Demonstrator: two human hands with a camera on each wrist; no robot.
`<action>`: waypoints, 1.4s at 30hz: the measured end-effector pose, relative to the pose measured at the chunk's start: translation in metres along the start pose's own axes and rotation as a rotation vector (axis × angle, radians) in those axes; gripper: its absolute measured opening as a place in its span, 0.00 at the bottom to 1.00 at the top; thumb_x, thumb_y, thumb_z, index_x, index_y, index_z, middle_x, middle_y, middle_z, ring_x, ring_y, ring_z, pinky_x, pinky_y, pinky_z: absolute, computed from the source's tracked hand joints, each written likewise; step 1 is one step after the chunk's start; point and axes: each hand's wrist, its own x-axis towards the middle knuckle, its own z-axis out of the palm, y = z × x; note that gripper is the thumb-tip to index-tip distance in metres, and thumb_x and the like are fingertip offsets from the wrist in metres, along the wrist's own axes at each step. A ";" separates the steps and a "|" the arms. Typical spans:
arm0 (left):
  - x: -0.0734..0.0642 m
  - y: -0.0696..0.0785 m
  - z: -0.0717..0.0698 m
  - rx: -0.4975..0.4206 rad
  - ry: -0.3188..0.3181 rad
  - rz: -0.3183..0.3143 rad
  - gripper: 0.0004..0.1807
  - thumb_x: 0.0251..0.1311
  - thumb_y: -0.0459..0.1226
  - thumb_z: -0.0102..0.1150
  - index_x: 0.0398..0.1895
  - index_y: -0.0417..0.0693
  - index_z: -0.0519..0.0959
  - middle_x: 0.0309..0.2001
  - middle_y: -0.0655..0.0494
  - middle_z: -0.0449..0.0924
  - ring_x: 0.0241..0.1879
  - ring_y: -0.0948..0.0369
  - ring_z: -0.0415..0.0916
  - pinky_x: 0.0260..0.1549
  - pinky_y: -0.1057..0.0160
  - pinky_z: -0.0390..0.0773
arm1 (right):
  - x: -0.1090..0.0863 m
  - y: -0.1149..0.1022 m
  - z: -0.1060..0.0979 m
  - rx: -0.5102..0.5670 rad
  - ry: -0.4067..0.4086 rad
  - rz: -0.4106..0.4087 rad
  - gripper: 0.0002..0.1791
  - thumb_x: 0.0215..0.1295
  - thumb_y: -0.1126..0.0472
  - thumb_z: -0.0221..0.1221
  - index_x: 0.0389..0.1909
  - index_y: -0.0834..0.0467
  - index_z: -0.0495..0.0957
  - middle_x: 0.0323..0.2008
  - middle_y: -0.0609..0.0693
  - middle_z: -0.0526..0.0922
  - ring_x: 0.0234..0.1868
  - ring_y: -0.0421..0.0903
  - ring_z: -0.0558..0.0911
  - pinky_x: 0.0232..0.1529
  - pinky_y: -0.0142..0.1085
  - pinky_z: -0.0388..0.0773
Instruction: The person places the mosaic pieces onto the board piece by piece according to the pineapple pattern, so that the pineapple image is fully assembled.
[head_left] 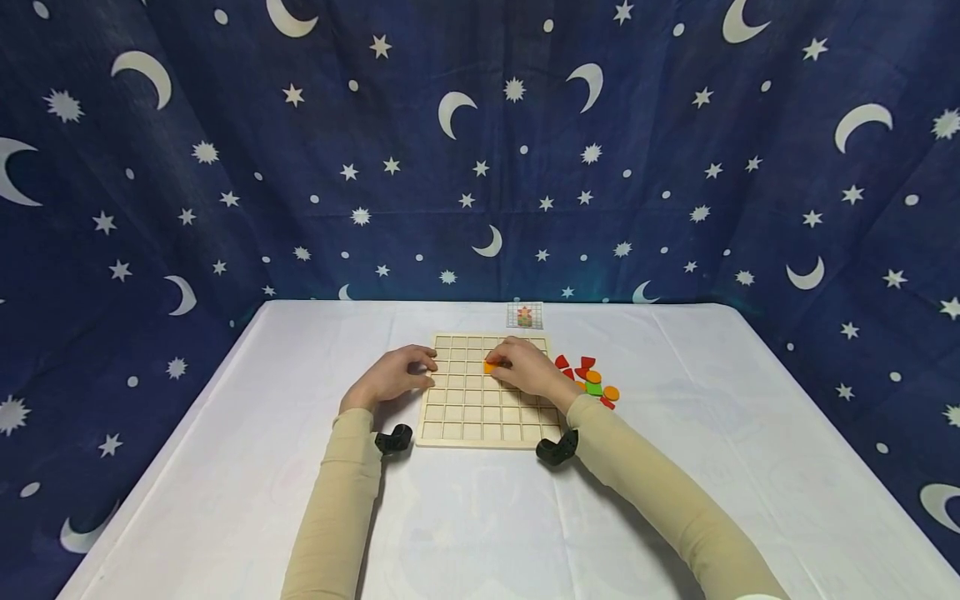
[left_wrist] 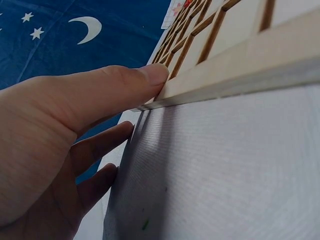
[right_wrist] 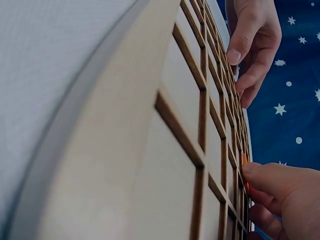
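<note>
A wooden grid board [head_left: 462, 432] with square cells lies on the white table. My right hand [head_left: 528, 368] is over the board's upper middle, thumb and fingers pinching an orange piece [head_left: 490, 367] at one of the cells. In the right wrist view, the orange piece [right_wrist: 245, 159] is mostly hidden by the thumb. At the board's left side is my left hand [head_left: 392, 375]; its thumb [left_wrist: 157, 75] touches the rim, while the other fingers are spread loosely beside it. Right of the board lie loose pieces: red wedges [head_left: 588, 362], orange discs [head_left: 611, 392] and a green piece [head_left: 594, 388].
Behind the board lies a small grid card [head_left: 525, 315] with a coloured figure. The white tablecloth [head_left: 465, 525] extends all around. A dark blue curtain [head_left: 420, 208] with moons and stars hangs behind and at both sides. Each wrist bears a black camera [head_left: 393, 439].
</note>
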 end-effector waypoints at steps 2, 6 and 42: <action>0.000 0.000 0.000 -0.003 0.001 0.004 0.13 0.57 0.35 0.68 0.46 0.43 0.83 0.64 0.48 0.72 0.68 0.48 0.63 0.68 0.49 0.61 | 0.000 0.000 0.000 0.000 0.001 -0.005 0.13 0.66 0.60 0.62 0.50 0.58 0.83 0.44 0.50 0.80 0.45 0.47 0.78 0.51 0.41 0.77; 0.000 0.000 0.000 -0.010 0.002 0.011 0.13 0.56 0.34 0.67 0.46 0.42 0.83 0.64 0.47 0.72 0.68 0.48 0.63 0.69 0.49 0.60 | -0.001 0.000 -0.001 0.005 0.012 -0.025 0.13 0.66 0.61 0.62 0.49 0.58 0.83 0.44 0.50 0.81 0.45 0.47 0.78 0.52 0.42 0.76; 0.000 -0.001 0.000 0.005 -0.001 0.012 0.14 0.57 0.36 0.67 0.46 0.42 0.82 0.64 0.47 0.72 0.68 0.48 0.63 0.68 0.49 0.61 | -0.025 0.023 -0.021 0.142 0.055 0.100 0.20 0.69 0.57 0.59 0.58 0.61 0.77 0.51 0.55 0.79 0.48 0.50 0.79 0.52 0.45 0.79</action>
